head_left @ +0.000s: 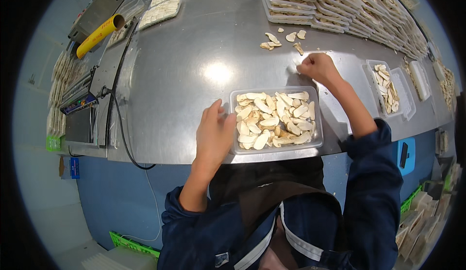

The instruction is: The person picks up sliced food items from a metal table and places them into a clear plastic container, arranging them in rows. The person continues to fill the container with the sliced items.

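Observation:
A clear plastic tray of pale sliced mushrooms lies on the steel table before me, close to its front edge. My left hand is at the tray's left side, thumb and fingers apart and nothing held. Its thumb is by the rim; contact is hard to tell. Beyond the tray's far right corner, my right hand is over the table with fingers curled. A small whitish patch shows at its fingertips, and whether that is a slice or glare is unclear. Loose mushroom pieces lie just past this hand.
Stacked trays of sliced mushrooms fill the back right. A smaller filled tray stands right. Two packed white trays lie at the back left. A yellow tube and a machine with a black cable are on the left.

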